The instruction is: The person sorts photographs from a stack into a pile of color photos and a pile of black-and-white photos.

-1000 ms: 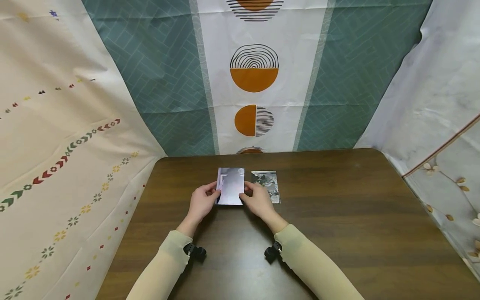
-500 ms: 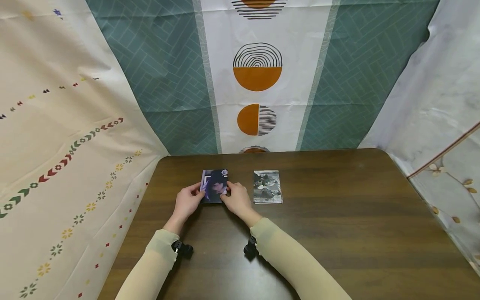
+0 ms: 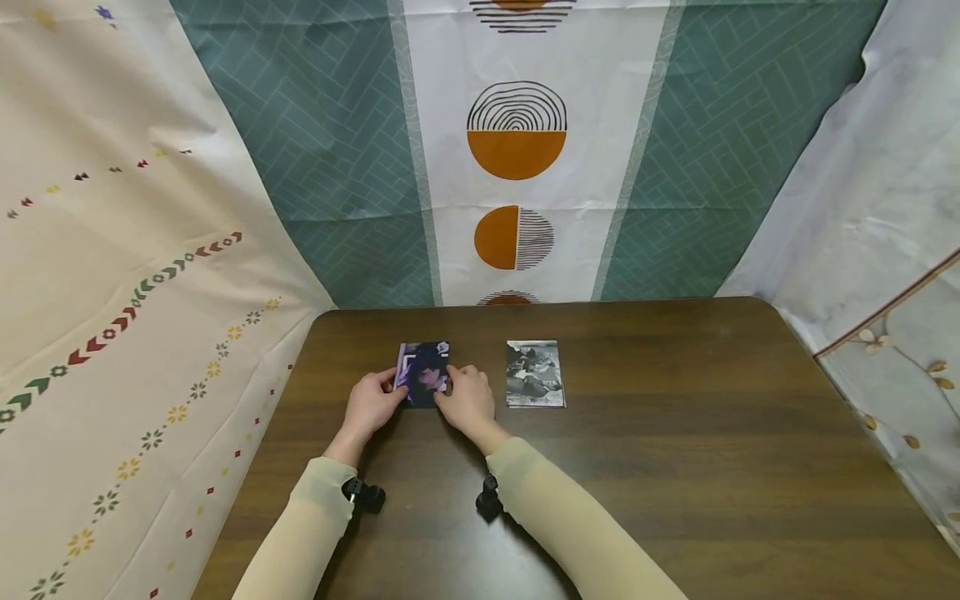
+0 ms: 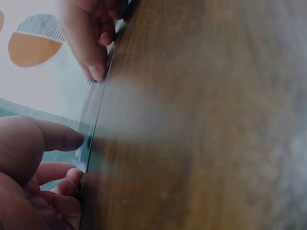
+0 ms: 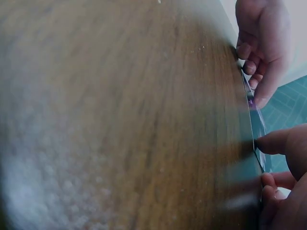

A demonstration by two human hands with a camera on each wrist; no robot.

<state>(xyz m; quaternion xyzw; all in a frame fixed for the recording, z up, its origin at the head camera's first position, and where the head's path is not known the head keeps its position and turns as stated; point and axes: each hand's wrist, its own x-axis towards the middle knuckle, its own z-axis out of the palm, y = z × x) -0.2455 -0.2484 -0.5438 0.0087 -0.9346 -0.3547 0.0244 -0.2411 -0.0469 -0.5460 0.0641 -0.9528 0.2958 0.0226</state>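
Observation:
A dark purple colour photo (image 3: 423, 371) lies low on the brown table (image 3: 675, 433), left of centre. My left hand (image 3: 390, 392) pinches its left edge and my right hand (image 3: 448, 392) holds its right edge. In the left wrist view the photo (image 4: 93, 117) shows edge-on, with my left thumb on top and curled fingers at its near corner. My right hand's fingertips (image 4: 96, 72) touch its far end. In the right wrist view the photo's edge (image 5: 253, 115) runs between my right hand (image 5: 283, 143) and my left hand (image 5: 261, 48).
A black-and-white photo (image 3: 534, 373) lies flat just right of my right hand. Patterned cloths hang close behind the table's back edge (image 3: 525, 303) and along both sides.
Both hands carried the colour photo to the left, away from the black-and-white photo. It went from tilted up and glaring to low and face up on the table.

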